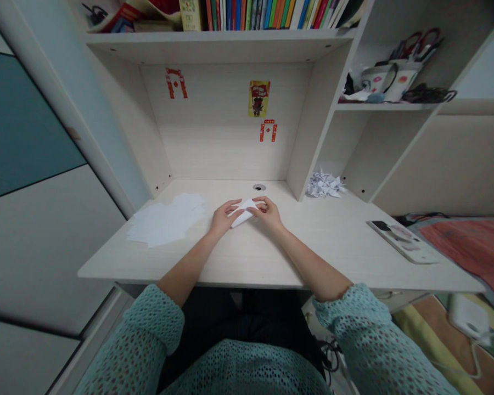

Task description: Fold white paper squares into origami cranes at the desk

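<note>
Between my two hands, just above or on the desktop, is a small folded piece of white paper (242, 215). My left hand (224, 215) pinches its left side between thumb and fingers. On the other side my right hand (268, 212) grips the upper right part, its thumb pressed near the middle of the paper. Parts of the paper's edges are hidden under the fingers. Left of my hands lies a spread of flat white paper sheets (167, 219). A heap of small folded white paper pieces (325, 184) sits in the nook at the back right.
A phone-like white device (403, 242) lies on the desk (333, 247) at the right. Above, a shelf (222, 37) holds a row of books (263, 15). Cups (399, 79) with scissors and pens stand on the right shelf. A cable hole (259, 187) is at the back.
</note>
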Demonstrator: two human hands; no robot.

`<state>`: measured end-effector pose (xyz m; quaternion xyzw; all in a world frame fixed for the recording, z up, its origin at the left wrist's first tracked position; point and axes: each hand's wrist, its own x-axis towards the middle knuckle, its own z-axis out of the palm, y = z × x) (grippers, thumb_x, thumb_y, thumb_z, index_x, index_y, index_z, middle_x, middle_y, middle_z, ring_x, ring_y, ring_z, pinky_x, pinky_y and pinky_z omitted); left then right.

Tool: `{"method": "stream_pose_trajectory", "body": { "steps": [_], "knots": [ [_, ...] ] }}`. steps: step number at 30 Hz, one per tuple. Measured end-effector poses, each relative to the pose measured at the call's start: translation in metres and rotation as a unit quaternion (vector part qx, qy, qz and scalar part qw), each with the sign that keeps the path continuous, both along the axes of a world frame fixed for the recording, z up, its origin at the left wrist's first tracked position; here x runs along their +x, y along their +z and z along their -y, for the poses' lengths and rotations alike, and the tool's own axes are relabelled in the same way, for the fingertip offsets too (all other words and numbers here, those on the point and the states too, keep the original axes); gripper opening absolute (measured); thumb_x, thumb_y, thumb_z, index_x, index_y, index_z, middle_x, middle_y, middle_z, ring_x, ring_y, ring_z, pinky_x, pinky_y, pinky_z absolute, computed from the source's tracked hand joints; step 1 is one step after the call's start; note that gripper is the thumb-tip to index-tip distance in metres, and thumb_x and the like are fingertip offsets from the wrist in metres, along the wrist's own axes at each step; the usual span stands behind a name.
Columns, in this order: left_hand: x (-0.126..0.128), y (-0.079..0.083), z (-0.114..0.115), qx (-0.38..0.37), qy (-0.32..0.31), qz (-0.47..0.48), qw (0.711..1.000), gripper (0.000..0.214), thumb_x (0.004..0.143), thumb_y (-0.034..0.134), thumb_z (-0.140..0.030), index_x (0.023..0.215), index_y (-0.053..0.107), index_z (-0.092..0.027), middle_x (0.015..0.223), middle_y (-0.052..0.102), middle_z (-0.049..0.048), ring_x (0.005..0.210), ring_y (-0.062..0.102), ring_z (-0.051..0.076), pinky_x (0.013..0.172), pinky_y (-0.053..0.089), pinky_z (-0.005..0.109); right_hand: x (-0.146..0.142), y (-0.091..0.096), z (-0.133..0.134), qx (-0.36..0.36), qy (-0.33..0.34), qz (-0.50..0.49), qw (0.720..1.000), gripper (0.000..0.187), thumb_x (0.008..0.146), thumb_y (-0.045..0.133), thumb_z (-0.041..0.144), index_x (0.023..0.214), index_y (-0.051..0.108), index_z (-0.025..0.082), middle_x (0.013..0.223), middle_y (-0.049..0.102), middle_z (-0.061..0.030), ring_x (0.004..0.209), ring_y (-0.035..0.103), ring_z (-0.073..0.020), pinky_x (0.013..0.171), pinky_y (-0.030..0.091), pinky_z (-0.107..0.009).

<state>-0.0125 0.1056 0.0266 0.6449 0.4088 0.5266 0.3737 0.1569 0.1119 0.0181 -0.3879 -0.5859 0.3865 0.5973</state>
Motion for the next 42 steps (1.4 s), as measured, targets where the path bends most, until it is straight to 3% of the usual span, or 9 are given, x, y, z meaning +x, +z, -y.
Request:
{"method": "stream_pose_trajectory", "body": {
  "steps": [6, 13, 23, 32, 38, 42],
  "knots": [
    [0.002, -0.006, -0.005, 0.013, -0.005, 0.011, 1.000, 0.033, 0.071, 0.067, -0.031, 0.102, 0.068, -0.018, 0.104, 0.068, 0.0091, 0.086, 0.063, 0.017, 0.079, 0.048, 0.028, -0.001, -0.001, -0.002, 0.027, -0.037, 0.013, 0.999, 0.041, 0.062, 0.071, 0.044, 0.093, 0.064, 0.018, 0.063, 0.062, 0.0001, 0.055, 0.052, -0.0125, 0.055, 0.041, -0.024],
    [0.004, -0.003, -0.001, 0.013, 0.014, 0.012, 1.000, 0.034, 0.071, 0.067, -0.032, 0.101, 0.069, -0.017, 0.106, 0.068, 0.0102, 0.087, 0.064, 0.020, 0.076, 0.049, 0.029, -0.002, -0.001, -0.002, 0.032, -0.041, -0.001, 0.999, 0.040, 0.065, 0.069, 0.043, 0.095, 0.069, 0.017, 0.086, 0.069, -0.0078, 0.070, 0.060, -0.0171, 0.065, 0.047, -0.028],
    [0.003, -0.005, -0.002, 0.032, 0.027, -0.003, 0.999, 0.035, 0.072, 0.067, -0.034, 0.103, 0.069, -0.018, 0.107, 0.068, 0.0097, 0.093, 0.064, 0.022, 0.083, 0.049, 0.032, -0.002, -0.005, -0.002, 0.051, -0.082, 0.030, 0.995, 0.037, 0.070, 0.066, 0.041, 0.100, 0.071, 0.020, 0.099, 0.071, -0.0081, 0.080, 0.063, -0.0210, 0.070, 0.049, -0.032],
    [0.004, -0.004, -0.002, 0.026, 0.042, -0.001, 0.999, 0.032, 0.072, 0.067, -0.032, 0.101, 0.069, -0.018, 0.106, 0.068, 0.0086, 0.095, 0.064, 0.022, 0.086, 0.048, 0.033, -0.002, -0.003, 0.000, 0.083, -0.097, 0.044, 0.991, 0.035, 0.071, 0.065, 0.041, 0.098, 0.072, 0.020, 0.097, 0.071, -0.0083, 0.079, 0.063, -0.0213, 0.072, 0.048, -0.033],
    [0.006, -0.005, -0.004, -0.010, 0.034, 0.067, 0.997, 0.033, 0.070, 0.069, -0.027, 0.100, 0.069, -0.016, 0.108, 0.067, 0.0090, 0.099, 0.063, 0.022, 0.091, 0.046, 0.035, -0.009, -0.003, -0.003, 0.002, -0.042, -0.009, 0.999, 0.051, 0.066, 0.068, 0.046, 0.106, 0.066, 0.014, 0.079, 0.070, -0.0061, 0.062, 0.058, -0.0142, 0.057, 0.046, -0.026],
    [0.007, -0.008, -0.005, -0.018, 0.049, 0.101, 0.994, 0.034, 0.069, 0.069, -0.026, 0.101, 0.068, -0.015, 0.108, 0.067, 0.0088, 0.099, 0.063, 0.022, 0.091, 0.047, 0.035, -0.016, -0.008, 0.000, -0.065, 0.026, 0.023, 0.997, 0.043, 0.061, 0.070, 0.049, 0.082, 0.069, 0.011, 0.068, 0.066, -0.0056, 0.056, 0.054, -0.0134, 0.051, 0.042, -0.024]
  ]
}}
